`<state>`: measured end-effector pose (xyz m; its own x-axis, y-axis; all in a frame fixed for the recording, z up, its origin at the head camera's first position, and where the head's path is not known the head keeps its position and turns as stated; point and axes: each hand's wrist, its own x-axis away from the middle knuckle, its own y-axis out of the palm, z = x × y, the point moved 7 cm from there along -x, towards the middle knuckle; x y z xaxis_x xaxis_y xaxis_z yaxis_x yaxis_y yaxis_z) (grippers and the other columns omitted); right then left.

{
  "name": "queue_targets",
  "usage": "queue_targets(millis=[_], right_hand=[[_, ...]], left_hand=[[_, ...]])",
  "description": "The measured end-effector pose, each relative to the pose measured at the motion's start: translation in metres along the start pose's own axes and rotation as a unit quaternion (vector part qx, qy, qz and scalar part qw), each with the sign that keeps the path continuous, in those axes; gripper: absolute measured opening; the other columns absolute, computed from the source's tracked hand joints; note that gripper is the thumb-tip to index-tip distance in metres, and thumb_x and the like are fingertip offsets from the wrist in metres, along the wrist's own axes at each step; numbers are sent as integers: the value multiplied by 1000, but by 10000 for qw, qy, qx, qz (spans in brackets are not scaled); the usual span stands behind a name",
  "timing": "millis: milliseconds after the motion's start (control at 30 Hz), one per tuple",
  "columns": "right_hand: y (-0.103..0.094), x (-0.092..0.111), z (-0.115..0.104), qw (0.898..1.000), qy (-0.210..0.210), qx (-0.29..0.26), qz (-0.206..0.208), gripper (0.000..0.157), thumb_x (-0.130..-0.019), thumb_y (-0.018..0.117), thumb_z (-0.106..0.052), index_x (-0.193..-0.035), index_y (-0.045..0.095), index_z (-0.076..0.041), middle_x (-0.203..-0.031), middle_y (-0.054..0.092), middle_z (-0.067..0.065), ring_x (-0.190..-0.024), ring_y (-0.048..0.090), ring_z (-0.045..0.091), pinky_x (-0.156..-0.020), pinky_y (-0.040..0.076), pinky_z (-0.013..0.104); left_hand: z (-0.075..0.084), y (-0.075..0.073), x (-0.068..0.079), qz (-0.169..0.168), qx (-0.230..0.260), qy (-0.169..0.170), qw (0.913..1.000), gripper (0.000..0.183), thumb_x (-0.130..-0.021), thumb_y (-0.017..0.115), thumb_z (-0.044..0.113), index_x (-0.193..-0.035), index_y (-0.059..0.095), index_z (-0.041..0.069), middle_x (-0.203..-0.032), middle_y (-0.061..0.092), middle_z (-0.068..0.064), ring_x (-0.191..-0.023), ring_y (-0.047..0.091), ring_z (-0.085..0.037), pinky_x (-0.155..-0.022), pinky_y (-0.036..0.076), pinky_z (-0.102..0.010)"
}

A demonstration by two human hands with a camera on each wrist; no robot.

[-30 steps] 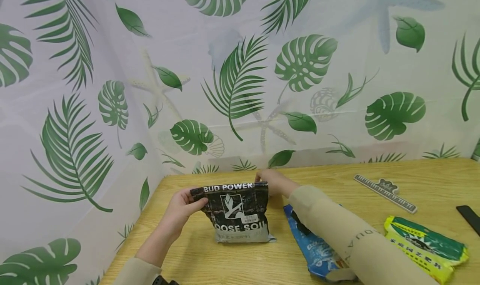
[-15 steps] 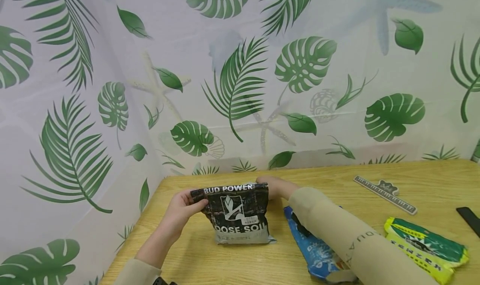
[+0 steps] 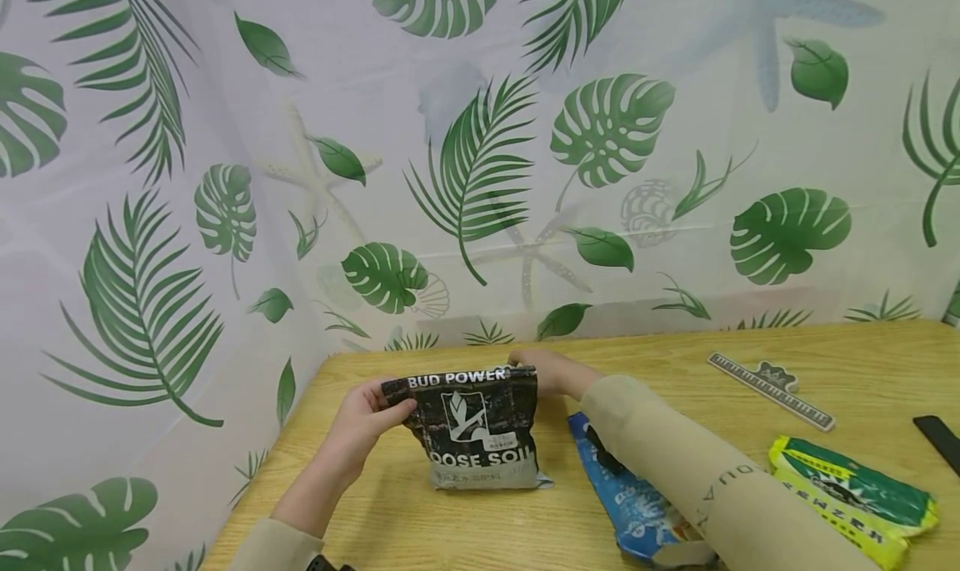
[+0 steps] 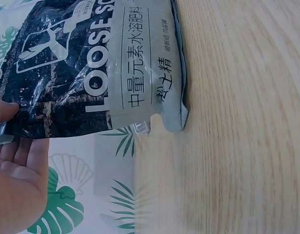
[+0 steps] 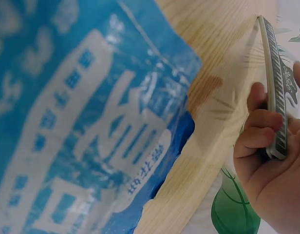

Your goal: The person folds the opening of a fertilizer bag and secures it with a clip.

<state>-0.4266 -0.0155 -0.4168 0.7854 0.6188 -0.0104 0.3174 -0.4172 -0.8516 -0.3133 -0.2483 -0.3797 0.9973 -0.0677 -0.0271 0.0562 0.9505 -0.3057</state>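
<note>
A black and grey bag printed "LOOSE SOIL" stands upright on the wooden table, its top edge level with the "BUD POWER" lettering. My left hand pinches its upper left corner, thumb in front and fingers behind; the left wrist view shows the same grip on the bag. Behind the bag's upper right corner, my right hand is partly hidden. In the right wrist view that hand grips a long sealing clip with a piano-key pattern, fingers curled round its near end.
A blue bag lies under my right forearm and looms large in the right wrist view. Further right are another piano-key clip, a green and yellow bag and a black flat object. A leaf-printed curtain backs the table.
My right hand has dipped slightly behind the bag's upper right corner. My left hand and the black bag have stayed almost still.
</note>
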Motion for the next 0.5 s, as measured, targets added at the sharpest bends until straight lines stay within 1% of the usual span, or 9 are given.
queue_targets(millis=[67, 133, 200, 267, 333, 367, 433, 500], right_hand=[[-2, 0, 0, 9999, -60, -29, 86, 42, -100, 69, -28, -124, 67, 6, -124, 71, 25, -109, 68, 35, -100, 56, 52], [-4, -1, 0, 9998, -67, -80, 167, 40, -99, 71, -27, -123, 68, 4, -123, 71, 23, -104, 68, 31, -97, 57, 49], [-4, -1, 1, 9997, 28, -185, 148, 37, -99, 71, -27, -123, 68, 2, -114, 73, 21, -87, 67, 25, -83, 59, 43], [-5, 0, 1, 9994, 123, -291, 118, 35, -100, 72, -26, -122, 69, 1, -107, 73, 17, -73, 63, 18, -69, 58, 35], [-5, 0, 0, 9991, 191, -370, 78, 34, -99, 72, -25, -121, 69, 0, -99, 72, 15, -64, 59, 16, -60, 55, 30], [-6, 1, 0, 9991, 198, -380, 71, 33, -99, 73, -25, -121, 69, 0, -97, 72, 15, -62, 59, 15, -58, 54, 29], [-8, 1, -3, 9995, 87, -252, 158, 32, -97, 74, -24, -118, 71, 0, -98, 72, 13, -70, 62, 16, -65, 57, 30], [-10, 2, -7, 9997, -33, -100, 236, 30, -97, 75, -24, -114, 72, 0, -97, 73, 13, -77, 62, 18, -72, 57, 33]], left_hand=[[2, 0, 0, -15, 3, 20, 10000, 17, -102, 66, 2, -116, 71, -6, -86, 77, 8, -84, 73, -6, -99, 55, -31], [2, 1, 0, -31, 20, 26, 10000, 17, -102, 66, 2, -116, 71, -6, -86, 77, 8, -84, 73, -6, -98, 55, -29], [3, 1, 1, -48, 37, 2, 10000, 17, -102, 66, 3, -116, 71, -6, -86, 77, 8, -84, 73, -5, -97, 55, -28], [4, 1, 1, -57, 66, -20, 10000, 17, -102, 66, 2, -116, 71, -6, -86, 77, 9, -84, 73, -6, -96, 55, -28], [4, 1, 1, -72, 78, -55, 9999, 17, -102, 66, 2, -116, 70, -6, -85, 77, 9, -84, 73, -5, -96, 55, -28], [4, 1, 1, -71, 79, -69, 9999, 17, -102, 65, 1, -117, 70, -7, -85, 77, 9, -84, 73, -5, -96, 55, -28], [5, 2, 1, -78, 75, -67, 9999, 18, -102, 65, 1, -117, 70, -7, -85, 77, 9, -84, 73, -5, -95, 55, -27], [7, 1, 2, -88, 67, -76, 9999, 19, -102, 65, 1, -118, 70, -8, -86, 77, 9, -84, 73, -5, -95, 55, -27]])
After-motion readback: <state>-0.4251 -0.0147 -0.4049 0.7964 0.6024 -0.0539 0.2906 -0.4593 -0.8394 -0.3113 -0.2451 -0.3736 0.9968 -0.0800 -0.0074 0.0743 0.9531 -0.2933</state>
